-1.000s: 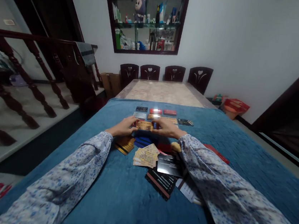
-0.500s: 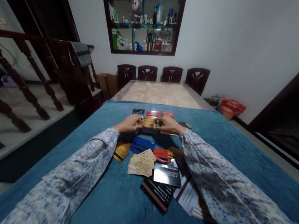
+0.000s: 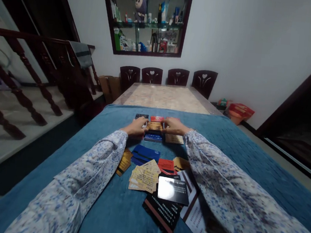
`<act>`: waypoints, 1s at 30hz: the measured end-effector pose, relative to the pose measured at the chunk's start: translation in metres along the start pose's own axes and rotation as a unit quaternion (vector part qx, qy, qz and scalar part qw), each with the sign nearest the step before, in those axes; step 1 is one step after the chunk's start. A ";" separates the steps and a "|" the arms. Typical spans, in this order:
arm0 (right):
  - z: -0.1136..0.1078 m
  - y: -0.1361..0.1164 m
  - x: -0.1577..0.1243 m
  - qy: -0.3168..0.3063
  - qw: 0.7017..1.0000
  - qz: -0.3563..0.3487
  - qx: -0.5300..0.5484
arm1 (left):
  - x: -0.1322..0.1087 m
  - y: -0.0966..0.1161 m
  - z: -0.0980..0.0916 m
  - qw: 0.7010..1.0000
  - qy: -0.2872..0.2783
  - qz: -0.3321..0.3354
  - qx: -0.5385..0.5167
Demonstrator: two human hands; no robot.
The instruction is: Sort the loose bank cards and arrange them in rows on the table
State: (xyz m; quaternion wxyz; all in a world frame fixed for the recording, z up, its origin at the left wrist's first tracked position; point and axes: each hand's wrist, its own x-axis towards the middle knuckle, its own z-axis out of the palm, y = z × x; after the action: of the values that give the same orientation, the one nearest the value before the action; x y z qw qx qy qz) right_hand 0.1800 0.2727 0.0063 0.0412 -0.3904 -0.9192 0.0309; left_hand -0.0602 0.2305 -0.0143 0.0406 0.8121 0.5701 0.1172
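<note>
Both hands meet at a small gold card stack (image 3: 154,126) in the middle of several neat card stacks on the blue cloth (image 3: 112,201). My left hand (image 3: 136,126) grips its left edge, while my right hand (image 3: 175,126) grips the right edge, fingers closed inward. In front of the gold cards lies a blue card stack (image 3: 153,137), with a beige card stack (image 3: 174,139) to its right. Behind are a red card stack (image 3: 157,119) and a black one (image 3: 142,116). Other cards are partly hidden under my hands.
Nearer me lie loose cards: blue cards (image 3: 146,154), yellow cards (image 3: 145,176), red cards (image 3: 166,165), a shiny black card (image 3: 173,190), striped black cards (image 3: 161,211) and white cards (image 3: 195,214). Chairs (image 3: 178,77) stand beyond the table's bare far end (image 3: 163,97).
The gold cards sit slightly farther back between my hands, and the blue stack in front shows more plainly. The view has tilted and shifted a little.
</note>
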 end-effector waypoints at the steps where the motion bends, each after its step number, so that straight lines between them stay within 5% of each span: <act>1: 0.001 0.001 0.003 -0.001 1.000 0.003 -0.005 | 0.003 0.000 0.001 1.000 -0.001 -0.004 0.003; 16: 0.005 0.011 0.024 -0.032 0.997 0.058 -0.043 | 0.026 0.003 0.011 0.996 -0.044 -0.058 0.043; 30: 0.014 0.021 0.035 -0.056 0.998 0.023 -0.031 | 0.034 0.001 0.015 0.995 -0.066 -0.054 0.054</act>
State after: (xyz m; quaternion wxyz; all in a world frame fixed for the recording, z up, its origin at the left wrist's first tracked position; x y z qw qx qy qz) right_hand 0.1688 0.3122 -0.0079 -0.0228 -0.4104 -0.9113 0.0252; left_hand -0.0445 0.2628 -0.0233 0.0407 0.7871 0.6147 0.0306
